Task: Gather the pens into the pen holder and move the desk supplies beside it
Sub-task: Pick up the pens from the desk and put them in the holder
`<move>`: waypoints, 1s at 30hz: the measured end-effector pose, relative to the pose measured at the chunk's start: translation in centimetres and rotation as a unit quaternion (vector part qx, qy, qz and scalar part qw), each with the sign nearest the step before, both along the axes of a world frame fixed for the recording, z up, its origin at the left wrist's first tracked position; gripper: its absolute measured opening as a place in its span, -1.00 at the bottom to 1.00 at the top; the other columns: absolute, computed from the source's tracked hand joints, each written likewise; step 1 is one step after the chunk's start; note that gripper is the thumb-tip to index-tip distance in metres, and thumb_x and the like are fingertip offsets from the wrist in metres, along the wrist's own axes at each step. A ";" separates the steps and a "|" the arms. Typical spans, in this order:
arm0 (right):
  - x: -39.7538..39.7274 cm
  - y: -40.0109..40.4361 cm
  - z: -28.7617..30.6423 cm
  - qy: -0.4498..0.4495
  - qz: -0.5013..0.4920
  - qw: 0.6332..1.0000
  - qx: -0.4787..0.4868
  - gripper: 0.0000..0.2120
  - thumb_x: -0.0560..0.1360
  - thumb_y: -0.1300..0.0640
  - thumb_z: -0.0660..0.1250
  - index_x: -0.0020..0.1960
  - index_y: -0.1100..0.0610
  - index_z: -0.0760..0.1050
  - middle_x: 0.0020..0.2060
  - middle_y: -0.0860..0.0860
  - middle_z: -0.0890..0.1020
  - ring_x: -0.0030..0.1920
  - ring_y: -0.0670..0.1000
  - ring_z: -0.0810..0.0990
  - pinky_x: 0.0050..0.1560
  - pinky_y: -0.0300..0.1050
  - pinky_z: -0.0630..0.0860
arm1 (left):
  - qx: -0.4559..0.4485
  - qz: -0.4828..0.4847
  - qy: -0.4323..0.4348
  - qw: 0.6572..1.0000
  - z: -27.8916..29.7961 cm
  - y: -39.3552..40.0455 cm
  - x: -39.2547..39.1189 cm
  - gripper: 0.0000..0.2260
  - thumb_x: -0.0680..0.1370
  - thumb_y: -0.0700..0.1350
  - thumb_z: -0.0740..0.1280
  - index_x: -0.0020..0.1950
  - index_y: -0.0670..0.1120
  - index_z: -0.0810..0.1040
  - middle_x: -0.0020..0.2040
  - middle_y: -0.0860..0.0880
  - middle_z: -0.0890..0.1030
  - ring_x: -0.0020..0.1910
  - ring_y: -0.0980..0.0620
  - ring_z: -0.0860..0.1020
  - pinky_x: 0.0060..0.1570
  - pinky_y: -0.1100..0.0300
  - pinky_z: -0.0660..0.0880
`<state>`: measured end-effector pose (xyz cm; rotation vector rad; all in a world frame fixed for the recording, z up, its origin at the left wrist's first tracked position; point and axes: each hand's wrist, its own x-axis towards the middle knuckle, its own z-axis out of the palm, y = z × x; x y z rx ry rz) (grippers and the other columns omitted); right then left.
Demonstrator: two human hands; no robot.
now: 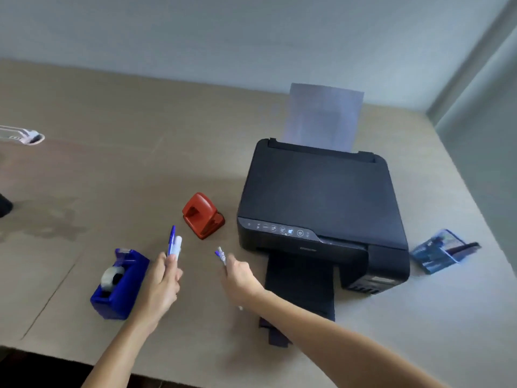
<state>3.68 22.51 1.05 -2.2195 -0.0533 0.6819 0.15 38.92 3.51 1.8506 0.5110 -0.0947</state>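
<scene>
Left hand (161, 287) fingers closed round two pens (174, 243), lower centre. Right hand (240, 278) pinches one pen (220, 254). Holder (444, 252) lies tipped at right, beside printer (321, 203).

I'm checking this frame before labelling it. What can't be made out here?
Head view only:
- Pen holder: motion blur; contents unclear.
- Pens in left hand: fingers cover the barrels; the count is uncertain.
- Pen in right hand: mostly hidden in the fist.
- White object and dark object: cut off by the left edge.
</scene>
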 end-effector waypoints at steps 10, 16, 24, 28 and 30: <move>-4.6 -24.8 10.9 -0.199 -0.174 0.962 0.070 -0.70 0.59 0.07 0.10 -0.29 0.13 0.26 -0.30 -0.02 0.36 -0.23 -0.04 0.32 -0.19 -0.12 0.27 | -0.048 -0.285 -0.088 0.953 7.1 -22.0 3.0 -0.77 0.67 -0.08 0.09 0.00 -0.01 0.53 -0.11 -0.02 0.67 -0.06 0.09 0.63 0.06 0.18 0.50; -5.6 -41.7 9.0 -0.196 -0.430 0.877 0.089 -0.69 0.57 0.03 0.23 -0.14 0.28 0.48 -0.30 0.07 0.51 -0.29 0.04 0.46 -0.19 0.00 0.46 | -0.106 -0.393 -0.062 0.911 9.4 -38.7 4.7 -0.85 0.66 -0.17 0.12 0.12 -0.17 0.44 0.14 -0.04 0.64 0.18 0.12 0.59 0.26 0.19 0.45; -2.4 -50.2 4.7 -0.218 -0.546 0.805 0.078 -0.85 0.52 0.11 0.31 -0.14 0.15 0.61 -0.29 -0.01 0.65 -0.36 -0.07 0.66 -0.07 -0.02 0.61 | -0.093 -0.337 -0.073 0.934 3.8 -54.8 11.1 -0.81 0.61 -0.15 0.26 0.18 -0.18 0.52 0.16 -0.15 0.61 0.09 -0.03 0.58 0.12 0.11 0.53; -0.3 -50.9 2.3 -0.180 -0.517 0.837 0.017 -0.77 0.50 0.08 0.31 -0.24 0.21 0.57 -0.35 0.08 0.64 -0.29 0.10 0.62 -0.22 -0.12 0.46 | -0.059 -0.361 -0.010 0.931 0.6 -58.6 12.6 -0.80 0.58 -0.15 0.28 0.18 -0.17 0.53 0.16 -0.18 0.62 0.15 -0.15 0.60 0.17 0.00 0.55; -0.1 -50.9 1.3 -0.159 -0.502 0.850 0.005 -0.73 0.50 0.08 0.30 -0.24 0.27 0.54 -0.37 0.15 0.62 -0.34 0.10 0.51 -0.28 -0.10 0.36 | -0.030 -0.380 0.017 0.925 -0.7 -59.3 12.8 -0.79 0.58 -0.13 0.28 0.17 -0.19 0.54 0.06 -0.21 0.63 0.05 -0.19 0.60 0.02 0.12 0.52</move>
